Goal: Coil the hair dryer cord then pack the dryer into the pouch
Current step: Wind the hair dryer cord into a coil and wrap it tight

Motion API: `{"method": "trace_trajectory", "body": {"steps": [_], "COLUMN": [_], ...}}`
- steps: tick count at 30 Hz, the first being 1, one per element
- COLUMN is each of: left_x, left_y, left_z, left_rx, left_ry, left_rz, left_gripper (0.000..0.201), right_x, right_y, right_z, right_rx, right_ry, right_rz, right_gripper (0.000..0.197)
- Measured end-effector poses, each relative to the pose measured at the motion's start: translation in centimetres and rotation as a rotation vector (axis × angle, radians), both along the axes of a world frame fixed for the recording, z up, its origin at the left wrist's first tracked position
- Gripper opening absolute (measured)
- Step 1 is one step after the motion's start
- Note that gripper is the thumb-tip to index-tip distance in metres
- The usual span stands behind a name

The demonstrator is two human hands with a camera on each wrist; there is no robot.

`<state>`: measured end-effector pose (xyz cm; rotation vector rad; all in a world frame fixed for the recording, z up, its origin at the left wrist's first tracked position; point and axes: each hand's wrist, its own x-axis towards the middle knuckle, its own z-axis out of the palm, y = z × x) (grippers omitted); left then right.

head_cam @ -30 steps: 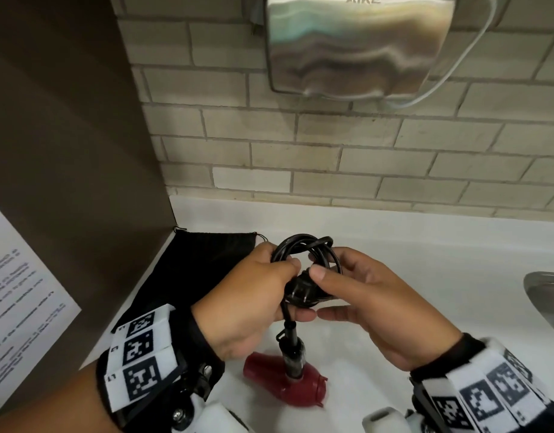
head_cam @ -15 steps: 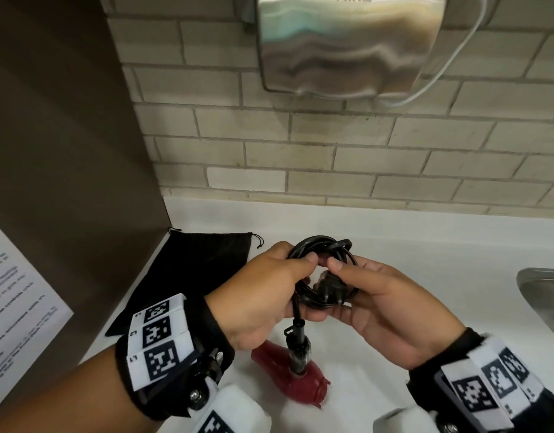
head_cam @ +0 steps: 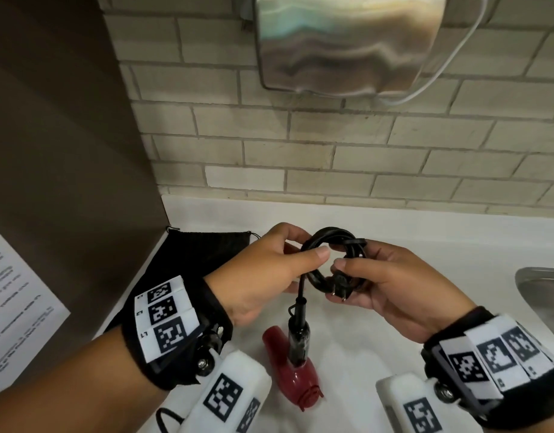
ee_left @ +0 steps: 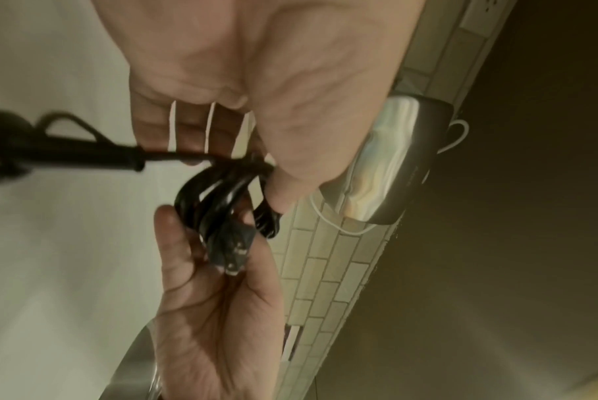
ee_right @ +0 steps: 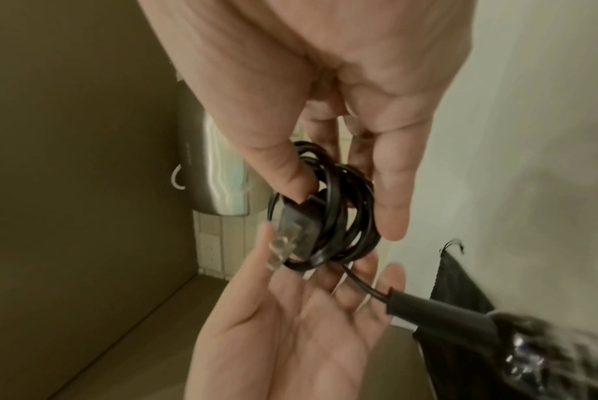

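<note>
**A:** Where's the cord right now?

**B:** The black cord (head_cam: 330,260) is wound into a small coil, and you hold it between your two hands above the white counter (head_cam: 394,245). The plug (head_cam: 339,284) sits on the lower right side of the coil with its prongs pointing down toward you. One strand drops straight from the coil to the black handle of the red hair dryer (head_cam: 296,375), which hangs below the coil, just over the counter; I cannot tell whether its nose touches the surface.

**A:** And my hands?

**B:** Your left hand (head_cam: 263,273) grips the coil's left side, thumb lying across the top of the loops, fingers (ee_left: 188,130) curled behind them. Your right hand (head_cam: 391,285) holds the coil's right side, its thumb pressing the plug against the loops while the other fingers (ee_right: 390,205) reach round the back, only loosely bent.

**A:** The pouch?

**B:** The black pouch (head_cam: 194,245) lies flat on the counter to the left of the coil, behind your left hand, against the brown partition (head_cam: 66,135). Its drawstring ends show at the far corners.

**A:** Anything else near it?

**B:** A steel hand dryer (head_cam: 347,42) hangs on the brick wall well above the coil, with a white cable looping off its right side. A steel sink (head_cam: 541,292) edge shows far right of the coil, and a printed sheet (head_cam: 16,307) is on the partition far left
</note>
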<state>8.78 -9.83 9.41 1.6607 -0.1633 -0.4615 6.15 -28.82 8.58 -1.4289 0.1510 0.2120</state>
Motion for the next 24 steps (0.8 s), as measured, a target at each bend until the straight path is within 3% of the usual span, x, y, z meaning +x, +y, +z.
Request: {"method": "trace_trajectory", "body": {"steps": [2, 6, 16, 21, 24], "left_x": [0.3, 1.0, -0.3, -1.4, -2.2], "left_y": [0.5, 1.9, 6.3, 8.1, 8.7], "left_z": [-0.3, -1.7, -6.6, -8.8, -9.8], "left_rx": [0.036, 0.053, 0.178, 0.285, 0.337], "left_ry": [-0.033, -0.03, 0.083, 0.164, 0.204], "left_rz": [0.021, 0.12, 0.287, 0.284, 0.278], "left_gripper": [0.049, 0.033, 0.023, 0.016, 0.015], "right_x": [0.8, 2.4, 6.6, 7.7, 8.6], "right_y": [-0.9, -3.8, -11.4, -13.5, -14.0], "right_z": [-0.5, -1.9, -7.5, -12.2, -14.1], "right_rx": [0.019, 0.036, -0.195, -0.363, -0.532], "right_ry": [0.027, 0.081, 0.362, 0.513, 0.494], "right_rz": [-0.09, -0.25, -0.428, -0.381, -0.273], "right_gripper": [0.025, 0.017, 0.006, 0.007, 0.016]}}
